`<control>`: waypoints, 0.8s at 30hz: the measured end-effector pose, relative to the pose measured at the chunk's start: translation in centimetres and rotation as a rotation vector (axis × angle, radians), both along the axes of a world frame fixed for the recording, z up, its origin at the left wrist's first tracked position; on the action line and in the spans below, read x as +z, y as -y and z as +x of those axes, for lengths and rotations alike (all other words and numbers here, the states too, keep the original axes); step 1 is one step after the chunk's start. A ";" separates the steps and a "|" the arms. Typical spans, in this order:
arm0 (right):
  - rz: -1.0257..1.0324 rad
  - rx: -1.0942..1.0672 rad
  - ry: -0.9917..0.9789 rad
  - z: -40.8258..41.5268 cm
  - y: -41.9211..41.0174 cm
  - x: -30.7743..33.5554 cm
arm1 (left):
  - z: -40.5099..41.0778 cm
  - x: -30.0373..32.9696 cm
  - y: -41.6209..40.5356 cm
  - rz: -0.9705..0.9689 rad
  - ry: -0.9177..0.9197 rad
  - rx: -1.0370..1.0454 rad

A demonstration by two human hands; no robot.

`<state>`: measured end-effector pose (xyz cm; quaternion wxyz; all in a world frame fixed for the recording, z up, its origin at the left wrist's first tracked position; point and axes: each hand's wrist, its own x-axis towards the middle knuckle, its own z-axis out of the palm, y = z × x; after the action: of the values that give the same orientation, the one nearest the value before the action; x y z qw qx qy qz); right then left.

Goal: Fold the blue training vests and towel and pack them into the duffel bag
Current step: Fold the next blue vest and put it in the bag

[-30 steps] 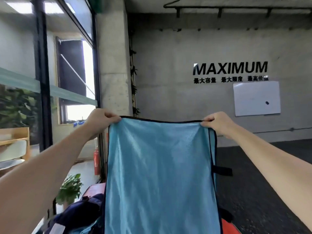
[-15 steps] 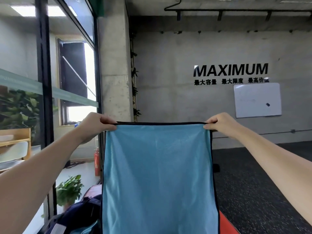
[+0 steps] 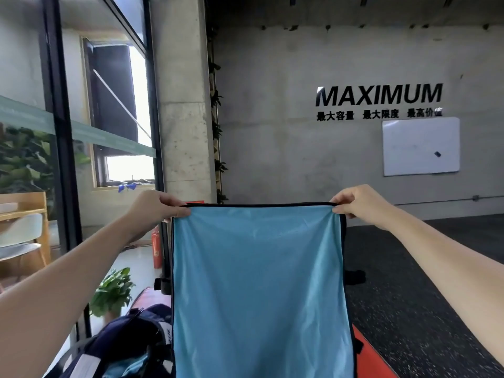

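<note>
The left hand (image 3: 155, 207) and right hand (image 3: 360, 203) pinch the top corners of the black-edged light-blue cloth vest (image 3: 259, 290); hanging above the navy fabric duffel bag (image 3: 128, 342), a loosened pinch could drop it unfolded.

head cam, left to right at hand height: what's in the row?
White chair with wooden legs → left hand → light blue black-trimmed vest held up by its top corners → right hand
</note>
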<state>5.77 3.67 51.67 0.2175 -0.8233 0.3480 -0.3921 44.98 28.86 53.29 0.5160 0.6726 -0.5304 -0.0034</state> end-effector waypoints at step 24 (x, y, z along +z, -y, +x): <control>0.192 -0.037 -0.777 13.8 18.7 -18.9 | 11.3 -19.5 20.8 0.537 0.156 0.092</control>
<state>19.62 -15.02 32.77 0.1386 -0.8799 0.4540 -0.0210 56.24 8.10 33.80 0.2765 0.8069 -0.5175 -0.0686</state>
